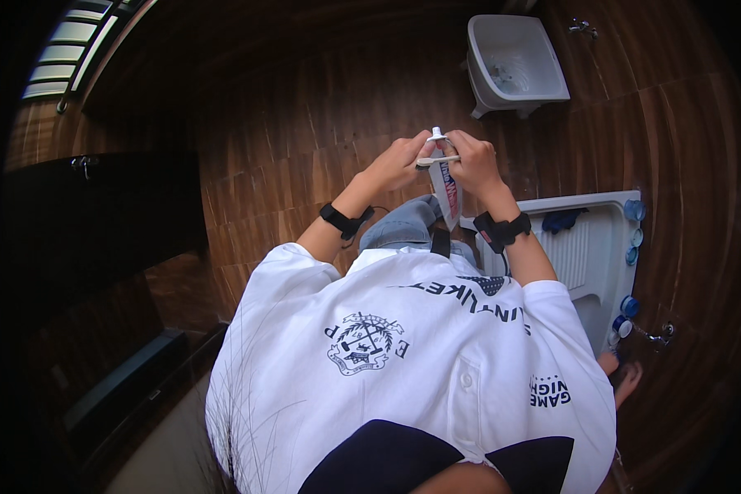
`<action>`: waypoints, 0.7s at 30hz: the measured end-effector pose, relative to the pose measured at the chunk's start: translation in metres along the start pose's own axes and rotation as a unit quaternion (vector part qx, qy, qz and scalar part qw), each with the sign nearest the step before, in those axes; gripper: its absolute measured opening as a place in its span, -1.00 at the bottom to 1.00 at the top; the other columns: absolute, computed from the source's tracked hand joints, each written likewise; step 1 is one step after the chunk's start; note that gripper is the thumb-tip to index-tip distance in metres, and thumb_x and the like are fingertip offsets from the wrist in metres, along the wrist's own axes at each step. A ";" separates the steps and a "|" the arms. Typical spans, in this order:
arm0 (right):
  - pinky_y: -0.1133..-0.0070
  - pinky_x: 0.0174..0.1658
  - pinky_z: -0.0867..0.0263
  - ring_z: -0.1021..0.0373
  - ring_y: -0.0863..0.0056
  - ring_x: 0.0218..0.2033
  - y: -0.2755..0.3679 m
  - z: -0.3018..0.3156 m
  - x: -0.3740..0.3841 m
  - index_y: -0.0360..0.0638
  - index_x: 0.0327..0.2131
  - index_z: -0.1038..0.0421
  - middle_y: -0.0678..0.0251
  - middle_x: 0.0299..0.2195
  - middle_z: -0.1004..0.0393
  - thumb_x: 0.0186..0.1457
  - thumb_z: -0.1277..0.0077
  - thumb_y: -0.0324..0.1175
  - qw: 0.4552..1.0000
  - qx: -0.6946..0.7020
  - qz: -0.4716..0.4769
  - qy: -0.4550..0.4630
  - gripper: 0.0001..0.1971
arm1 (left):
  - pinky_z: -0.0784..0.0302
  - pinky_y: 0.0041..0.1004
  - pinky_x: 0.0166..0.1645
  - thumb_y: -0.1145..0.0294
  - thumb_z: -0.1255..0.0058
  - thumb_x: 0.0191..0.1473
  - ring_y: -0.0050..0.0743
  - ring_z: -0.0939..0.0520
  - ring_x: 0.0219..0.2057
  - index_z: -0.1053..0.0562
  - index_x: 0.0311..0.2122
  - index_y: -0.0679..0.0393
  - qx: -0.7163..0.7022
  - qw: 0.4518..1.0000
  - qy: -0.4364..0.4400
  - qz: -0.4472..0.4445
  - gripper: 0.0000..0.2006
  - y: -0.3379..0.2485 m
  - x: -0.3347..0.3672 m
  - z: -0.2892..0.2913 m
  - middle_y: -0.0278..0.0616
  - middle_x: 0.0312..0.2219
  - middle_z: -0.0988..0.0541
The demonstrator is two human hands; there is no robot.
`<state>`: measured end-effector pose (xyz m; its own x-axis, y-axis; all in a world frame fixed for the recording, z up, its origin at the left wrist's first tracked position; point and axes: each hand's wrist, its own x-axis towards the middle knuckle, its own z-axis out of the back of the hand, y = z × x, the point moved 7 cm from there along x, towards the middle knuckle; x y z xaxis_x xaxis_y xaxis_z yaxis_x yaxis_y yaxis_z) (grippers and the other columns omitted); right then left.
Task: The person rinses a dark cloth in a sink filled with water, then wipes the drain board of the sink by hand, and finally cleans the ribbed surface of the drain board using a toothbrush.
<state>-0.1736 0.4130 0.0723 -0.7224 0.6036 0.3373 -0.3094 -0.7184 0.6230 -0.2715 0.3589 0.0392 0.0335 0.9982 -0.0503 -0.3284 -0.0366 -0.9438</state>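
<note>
Both my hands meet in front of my chest around a toothpaste tube [448, 196]. It hangs from my fingers with its white nozzle end up. My left hand [403, 160] is closed, its fingertips pinching the tube near the top. My right hand [474, 162] is closed too, on the tube's other side. A pale toothbrush [438, 160] juts leftward from the right fingers across the tube, its head close to my left fingers. How the right fingers share the brush and the tube is partly hidden. Black straps circle both wrists.
A white legged tub [561, 74] stands at the far right, near a wall tap [583, 29]. To my right is a white washboard sink [597, 200] with a dark blue cloth [563, 220] and several blue-lidded containers [634, 211] along its edge. Bare skin [628, 383] shows below it.
</note>
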 end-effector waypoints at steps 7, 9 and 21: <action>0.42 -0.58 -0.25 -0.32 0.20 -0.62 0.008 0.003 -0.001 -0.22 -0.55 -0.27 0.18 -0.61 -0.33 -0.14 0.08 -0.48 1.000 0.007 0.018 -0.016 -0.94 | -0.29 -0.33 -0.54 0.42 0.21 0.04 0.00 -0.41 -0.62 -0.29 -0.39 0.21 0.142 0.983 -0.086 -0.082 -0.91 -0.007 -0.002 0.007 0.02 -0.65 -0.39; 0.43 -0.59 -0.25 -0.32 0.21 -0.62 0.012 0.006 -0.002 -0.23 -0.55 -0.27 0.19 -0.61 -0.32 -0.15 0.07 -0.48 1.000 0.009 0.028 -0.010 -0.94 | -0.29 -0.33 -0.55 0.47 0.16 -0.01 -0.03 -0.41 -0.64 -0.30 -0.40 0.21 0.169 0.975 -0.098 -0.103 -0.94 -0.010 -0.004 0.008 0.00 -0.66 -0.38; 0.51 -0.62 -0.25 -0.32 0.28 -0.67 0.023 0.032 -0.016 -0.25 -0.54 -0.28 0.24 -0.62 -0.31 -0.24 0.03 -0.55 0.995 -0.009 0.053 -0.087 -0.90 | -0.28 -0.40 -0.61 0.64 0.07 -0.25 -0.17 -0.41 -0.69 -0.35 -0.47 0.23 0.161 0.948 -0.103 -0.256 -0.87 -0.052 0.001 0.002 -0.11 -0.70 -0.37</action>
<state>-0.1491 0.3981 0.1035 -0.6346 0.5737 0.5178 -0.2499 -0.7864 0.5650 -0.2565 0.3620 0.0890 0.0919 0.8708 0.4829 -0.5908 0.4381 -0.6775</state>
